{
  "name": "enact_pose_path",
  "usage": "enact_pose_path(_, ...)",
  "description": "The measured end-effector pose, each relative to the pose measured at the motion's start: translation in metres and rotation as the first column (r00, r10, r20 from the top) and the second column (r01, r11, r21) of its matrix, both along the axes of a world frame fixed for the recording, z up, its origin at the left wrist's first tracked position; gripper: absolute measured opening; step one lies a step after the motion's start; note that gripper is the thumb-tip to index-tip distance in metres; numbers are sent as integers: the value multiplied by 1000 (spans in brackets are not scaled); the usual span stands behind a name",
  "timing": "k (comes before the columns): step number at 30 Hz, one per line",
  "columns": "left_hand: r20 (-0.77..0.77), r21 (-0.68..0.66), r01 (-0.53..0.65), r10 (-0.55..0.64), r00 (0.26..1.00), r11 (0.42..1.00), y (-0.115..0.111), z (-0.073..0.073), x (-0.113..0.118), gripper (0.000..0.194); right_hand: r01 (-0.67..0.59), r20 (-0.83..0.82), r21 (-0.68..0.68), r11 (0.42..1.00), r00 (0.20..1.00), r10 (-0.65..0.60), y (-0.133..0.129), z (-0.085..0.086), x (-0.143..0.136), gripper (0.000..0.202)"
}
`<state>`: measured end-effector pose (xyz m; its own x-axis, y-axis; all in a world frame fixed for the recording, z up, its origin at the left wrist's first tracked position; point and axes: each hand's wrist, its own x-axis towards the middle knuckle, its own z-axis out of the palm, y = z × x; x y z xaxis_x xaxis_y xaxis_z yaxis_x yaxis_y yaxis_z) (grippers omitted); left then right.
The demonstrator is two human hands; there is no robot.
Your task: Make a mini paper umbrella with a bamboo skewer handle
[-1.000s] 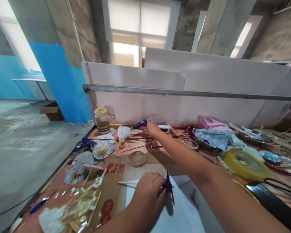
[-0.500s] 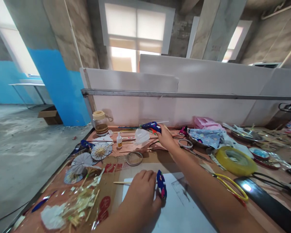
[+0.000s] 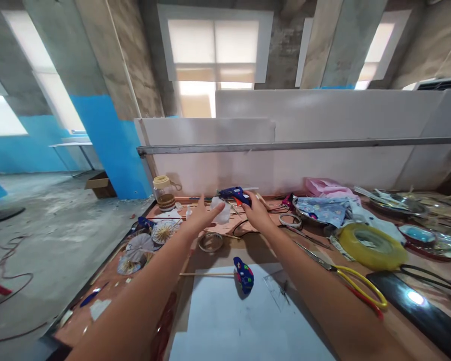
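Note:
My right hand (image 3: 257, 210) is wrapped round the handle of a blue glue gun (image 3: 233, 193) near the back of the table; its nozzle points left. My left hand (image 3: 204, 214) reaches forward with fingers spread, holding nothing, beside a crumpled whitish translucent clump (image 3: 221, 209) under the gun's front. I cannot tell whether it touches the clump. On the white paper (image 3: 214, 321) lies a thin wooden stick (image 3: 206, 274) with a blue patterned fabric piece (image 3: 244, 276) at its right end. A tape ring (image 3: 211, 242) is below my left hand.
Small pleated paper umbrellas (image 3: 139, 246) lie at the left, near a lidded jar (image 3: 164, 193). To the right are yellow-handled scissors (image 3: 355, 281), a large roll of yellow tape (image 3: 372, 245), a black phone (image 3: 417, 306) and a bowl with blue cloth (image 3: 323, 209). A white partition (image 3: 304, 173) stands behind.
My left hand has let go of the stick with the fabric piece and moved forward toward the glue gun, opening. My right hand stays on the gun. The view has shifted slightly.

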<state>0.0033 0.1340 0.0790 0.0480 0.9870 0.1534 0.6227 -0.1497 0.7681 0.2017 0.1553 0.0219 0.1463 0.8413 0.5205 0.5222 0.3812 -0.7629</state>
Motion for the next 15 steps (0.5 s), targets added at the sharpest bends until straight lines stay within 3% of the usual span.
enact_pose_path(3, -20, -43, 32, -33, 999, 999, 5, -9, 13, 40, 4, -34, -2, 1000, 999, -4, 0, 0, 0, 48)
enact_pose_path(5, -61, -50, 23, -26, 998, 998, 10, -5, 7, 34, 15, -60, -6, 1000, 998, -15, 2, 1, 4, 49)
enact_pose_path(8, -137, -9, -38, 37, 990, 999, 25, 17, -22, 34, 25, -96, -19, 1000, 995, -27, 4, 3, 12, 51)
enact_pose_path(11, -183, 125, -142, 164, 969, 982, 45, 41, -63, 37, 23, -116, -32, 999, 993, -27, 6, 6, 17, 52)
enact_pose_path(13, -208, 192, -202, 241, 948, 960, 55, 47, -86, 39, 21, -122, -37, 999, 992, -26, 6, 6, 18, 52)
enact_pose_path(15, -252, 186, -192, 235, 939, 964, 62, 43, -102, 38, 22, -125, -41, 999, 992, -27, 6, 6, 17, 50)
